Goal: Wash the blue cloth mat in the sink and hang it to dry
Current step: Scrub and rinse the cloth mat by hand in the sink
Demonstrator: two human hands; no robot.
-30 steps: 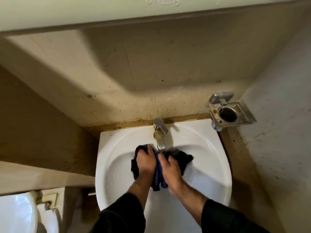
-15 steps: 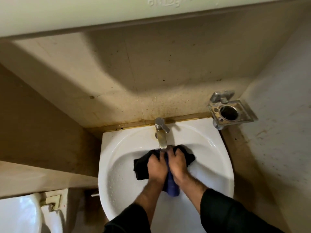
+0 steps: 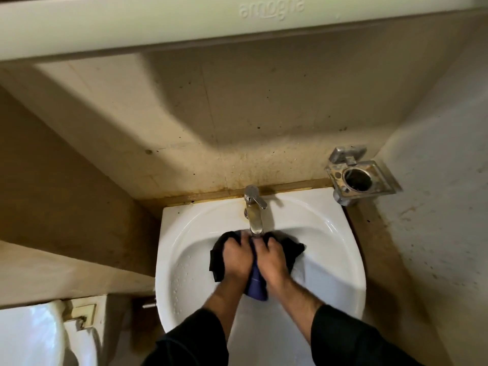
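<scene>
While your two hands work side by side over the sink (image 3: 343, 249), the mat (image 3: 257, 286) sits bunched up between them, right under the tap (image 3: 254, 210). Your left hand (image 3: 236, 256) has its grip curled tight around the left part of the cloth, knuckles up, fingers (image 3: 244, 237) tucked over the top edge. Your right hand (image 3: 273, 257) matches it just beside, its grip clenched on the right part, the two hands almost touching at the thumbs. Dark folds of the mat spill out to the left of your left hand and to the right of your right one, looking nearly black in this light, and a blue tail hangs down between your wrists toward the front of the basin. The bundle is in the back half of the basin, close to the spout's mouth; whether water is running you cannot tell from here. Droplets speckle the basin's left wall. Your black sleeves (image 3: 348, 336) are pushed up, forearms bare. Off to the right, a metal holder (image 3: 359, 178) is fixed at the corner of the walls, well apart from your hands. Down at the lower left, a white toilet (image 3: 29, 336) shows beside the sink.
</scene>
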